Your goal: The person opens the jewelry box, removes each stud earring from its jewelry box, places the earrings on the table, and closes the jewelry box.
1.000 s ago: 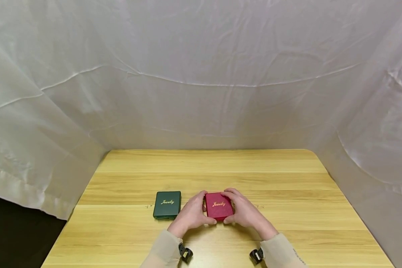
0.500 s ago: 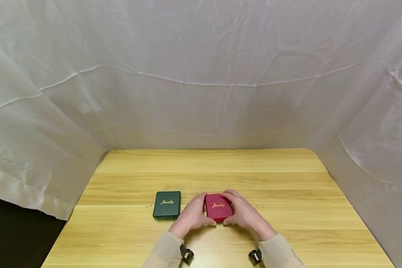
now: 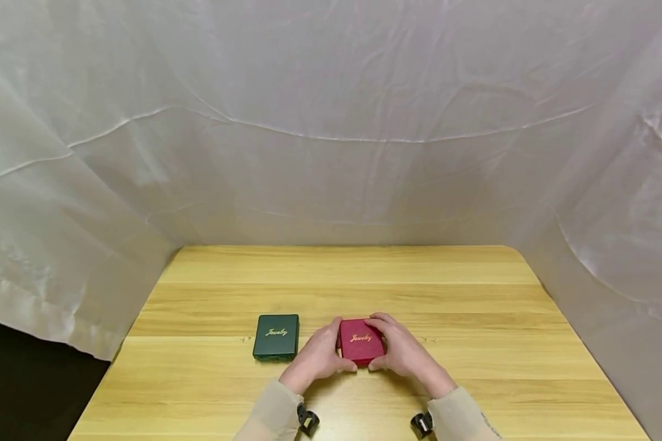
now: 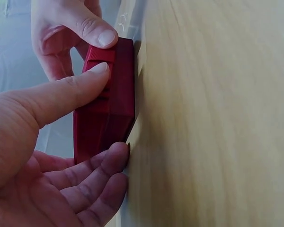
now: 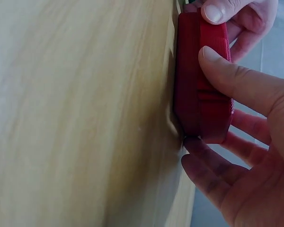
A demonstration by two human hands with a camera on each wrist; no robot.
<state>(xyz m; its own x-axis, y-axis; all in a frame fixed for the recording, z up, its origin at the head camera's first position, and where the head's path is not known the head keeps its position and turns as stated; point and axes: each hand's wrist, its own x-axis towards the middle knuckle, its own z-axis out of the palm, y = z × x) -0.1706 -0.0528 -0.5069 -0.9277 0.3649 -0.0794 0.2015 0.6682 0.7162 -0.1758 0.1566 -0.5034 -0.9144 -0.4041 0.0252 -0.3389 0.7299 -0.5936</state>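
Note:
A square red jewelry box [image 3: 362, 348] with gold lettering lies on the table between both hands, its lid down. My left hand [image 3: 319, 354] holds its left side, the thumb on the near face and the fingers along the side. From the right, my right hand [image 3: 399, 350] grips it the same way, fingers reaching to the far corner. In the left wrist view both thumbs press on the front of the red box [image 4: 121, 85]. The right wrist view shows the seam between lid and base of the box [image 5: 188, 80].
A dark green jewelry box [image 3: 276, 338], closed, lies on the wooden table [image 3: 447, 294] left of the left hand. Pale cloth [image 3: 331, 184] hangs round the table's back and sides. A dark area [image 3: 27, 380] shows beyond the left edge.
The red box and both hands have shifted very slightly toward the near edge. Both hands keep their hold, and the green box has stayed put.

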